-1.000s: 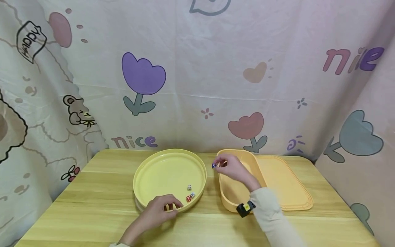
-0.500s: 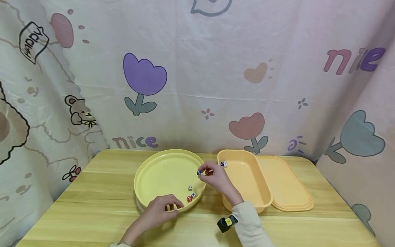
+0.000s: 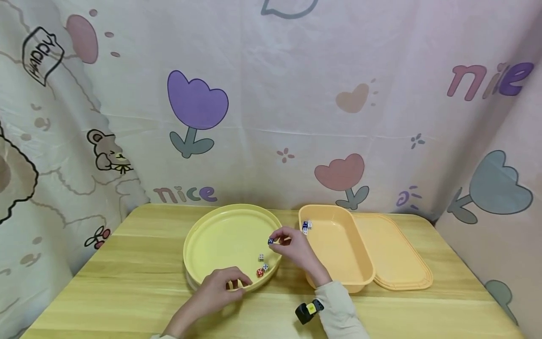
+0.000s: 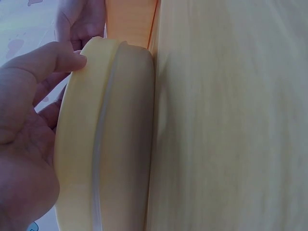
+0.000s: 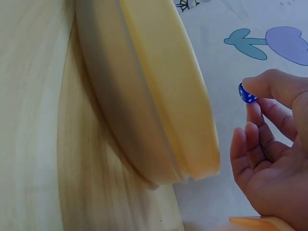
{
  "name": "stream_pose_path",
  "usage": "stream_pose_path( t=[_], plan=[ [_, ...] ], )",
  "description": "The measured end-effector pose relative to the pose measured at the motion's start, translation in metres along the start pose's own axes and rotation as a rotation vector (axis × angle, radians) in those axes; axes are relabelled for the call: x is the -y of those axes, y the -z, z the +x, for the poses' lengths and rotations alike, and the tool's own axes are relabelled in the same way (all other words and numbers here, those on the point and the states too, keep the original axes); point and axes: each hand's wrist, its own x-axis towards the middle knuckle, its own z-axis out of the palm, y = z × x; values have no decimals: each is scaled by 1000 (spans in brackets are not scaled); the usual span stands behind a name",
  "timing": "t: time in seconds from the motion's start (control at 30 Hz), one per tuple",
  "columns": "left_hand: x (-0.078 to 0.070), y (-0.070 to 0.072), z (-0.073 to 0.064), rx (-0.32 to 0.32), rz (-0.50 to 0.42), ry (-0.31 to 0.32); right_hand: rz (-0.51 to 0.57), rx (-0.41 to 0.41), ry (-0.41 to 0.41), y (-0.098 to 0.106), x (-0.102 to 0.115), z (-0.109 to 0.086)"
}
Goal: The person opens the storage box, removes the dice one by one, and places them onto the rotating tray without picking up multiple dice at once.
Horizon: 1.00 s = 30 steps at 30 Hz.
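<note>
- Blue die [image 3: 270, 241] is at the centre right of the head view, above the right part of the round yellow tray [image 3: 220, 230]; the fingertips cover some of it.
- Right hand [image 3: 294, 247] pinches the die between thumb and fingers; in its wrist view, a gap separates the die from the tray's wall.
- Left hand [image 3: 222, 285], lower centre, grips the tray's near rim, thumb outside; its wrist view hides part of the other fingers behind the wall.
- Inside the tray's lower right, a red die [image 3: 260, 272] and two white dice [image 3: 261, 258] sit close to the rim.
- Orange box [image 3: 338, 249] stands right of the tray, with a strip of table [image 3: 127, 263] between; the right hand and forearm hide its near left side.
- Dice cluster [image 3: 306, 226] by the box's left wall is too small to count surely.
- Orange lid [image 3: 398, 249] lies farther right, its left edge hidden by the box.
- Both sleeves are cut off at the bottom.
</note>
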Motion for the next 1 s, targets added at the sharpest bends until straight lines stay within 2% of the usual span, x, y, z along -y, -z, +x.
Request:
stream_pose_path(
  t=[0.33, 0.6, 0.7, 0.9, 1.0],
  plan=[
    [0, 1, -1, 0, 6, 9, -7, -27, -16, -2, 3, 0],
    [-2, 1, -1, 1, 10, 18, -18, -30, 1, 3, 40, -8],
    [-2, 1, 0, 3, 11, 20, -35, -31, -2, 4, 45, -9],
    [-3, 1, 0, 3, 16, 15, -23, -29, 4, 3, 41, -9],
    [-3, 1, 0, 2, 19, 13, -17, -32, 10, 1, 27, -6]
  ],
)
